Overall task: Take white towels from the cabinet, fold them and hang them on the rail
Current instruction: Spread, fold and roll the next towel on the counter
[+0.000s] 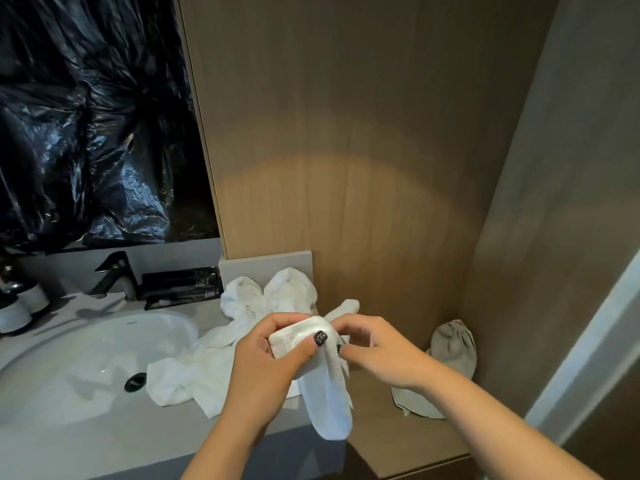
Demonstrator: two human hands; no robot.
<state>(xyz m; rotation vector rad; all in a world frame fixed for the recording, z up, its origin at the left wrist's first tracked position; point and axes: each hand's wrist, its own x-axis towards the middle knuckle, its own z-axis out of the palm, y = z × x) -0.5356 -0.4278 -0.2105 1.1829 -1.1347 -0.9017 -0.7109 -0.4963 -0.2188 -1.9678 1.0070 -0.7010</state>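
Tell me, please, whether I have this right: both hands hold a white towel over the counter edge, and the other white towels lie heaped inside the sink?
Not quite. In the head view both hands, left hand and right hand, do hold a white towel over the counter edge, but the other towels lie heaped on the counter beside the sink, not inside it.

The left hand [273, 355] covers the near end of the small folded white towel [329, 386], so its grip hides how many layers lie there. The right hand's [374, 344] fingertips curl behind the towel's upper corner, out of sight. Both forearms are cut off by the lower edge. Behind the small towel, part of the rumpled white towel heap [242, 327] on the grey counter [104, 441] is blocked. Left of the heap, lettering on the black tray [180, 285] is too small to read, and the two round white cups [20, 306] are cut by the left edge.
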